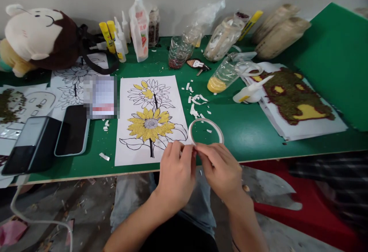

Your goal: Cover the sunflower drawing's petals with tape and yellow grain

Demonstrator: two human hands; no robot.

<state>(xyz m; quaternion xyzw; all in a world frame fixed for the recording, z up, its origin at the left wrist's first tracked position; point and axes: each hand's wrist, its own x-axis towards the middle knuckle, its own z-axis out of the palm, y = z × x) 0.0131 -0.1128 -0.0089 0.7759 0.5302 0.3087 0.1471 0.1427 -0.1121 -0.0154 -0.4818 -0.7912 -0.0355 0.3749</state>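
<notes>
1. Lower centre of the frame, and both bare hands are close together: left hand (176,173), right hand (222,169), fingertips almost meeting.
2. The left fingers curl inward, tips tucked out of sight; whether they close on anything, I cannot tell.
3. The right thumb and forefinger bend in towards the left; their tips overlap the left hand's, so I can't call their grip either.
4. Right there, just right of centre, is the white ring (220,131), its near edge running in behind the fingers.
5. Scattered above it on the green table (258,143): white scraps (194,111).
6. Just left of the hands, a sunflower sheet (124,102), lower bloom filled in yellow, upper one only partly.
7. Further left, the phone (72,129); centre right, a glue bottle (249,93) lies tipped over.
</notes>
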